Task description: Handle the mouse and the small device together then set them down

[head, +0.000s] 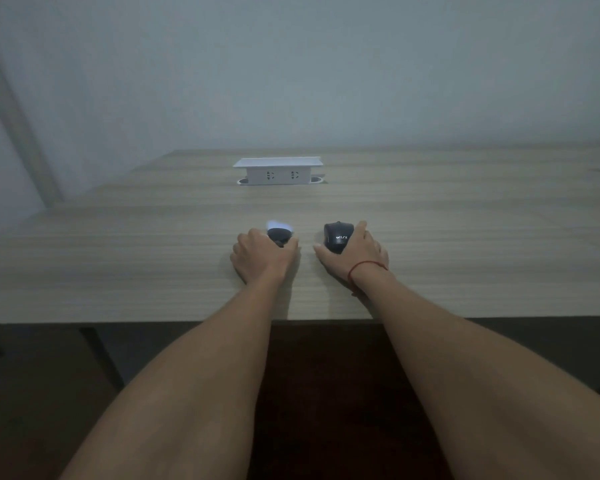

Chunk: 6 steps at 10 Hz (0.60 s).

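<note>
We are gripping the black mouse with the right hand, thumb on its left side and fingers on its right, near the middle of the wooden table. We are closing the left hand around the small device, dark with a pale far end, just left of the mouse and apart from it. Both are sitting well nearer than the white socket box at the far side.

A single head-worn view looks forward and down across the table from beyond its near edge; both forearms run up from the bottom of the frame; the far edge meets a plain wall; the near edge crosses mid-frame; wide-angle, fairly close.
</note>
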Available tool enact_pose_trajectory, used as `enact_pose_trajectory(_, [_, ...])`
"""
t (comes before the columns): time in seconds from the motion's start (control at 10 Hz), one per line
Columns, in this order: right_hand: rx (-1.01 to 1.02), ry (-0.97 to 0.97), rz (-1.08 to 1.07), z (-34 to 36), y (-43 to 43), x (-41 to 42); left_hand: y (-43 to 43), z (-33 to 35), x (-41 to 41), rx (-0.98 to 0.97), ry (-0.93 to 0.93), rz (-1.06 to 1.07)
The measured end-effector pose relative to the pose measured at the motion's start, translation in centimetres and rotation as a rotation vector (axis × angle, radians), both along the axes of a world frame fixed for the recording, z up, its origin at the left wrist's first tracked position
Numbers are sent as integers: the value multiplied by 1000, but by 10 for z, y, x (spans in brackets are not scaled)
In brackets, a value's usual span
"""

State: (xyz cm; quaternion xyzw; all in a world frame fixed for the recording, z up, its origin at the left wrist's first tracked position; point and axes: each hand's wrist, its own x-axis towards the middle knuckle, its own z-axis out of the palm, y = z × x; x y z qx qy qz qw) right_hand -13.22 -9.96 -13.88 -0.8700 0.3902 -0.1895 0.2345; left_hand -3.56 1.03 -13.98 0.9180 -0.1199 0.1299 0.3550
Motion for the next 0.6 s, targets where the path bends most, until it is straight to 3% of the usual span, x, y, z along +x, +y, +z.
enact_pose_trajectory(0.3, [-74, 308, 60, 2, 21, -44, 40, 5, -47, 413, 112, -82])
enact_pose_trajectory(0.6, [-152, 263, 98, -2, 28, -58, 54, 7, -58, 531, 186, -184])
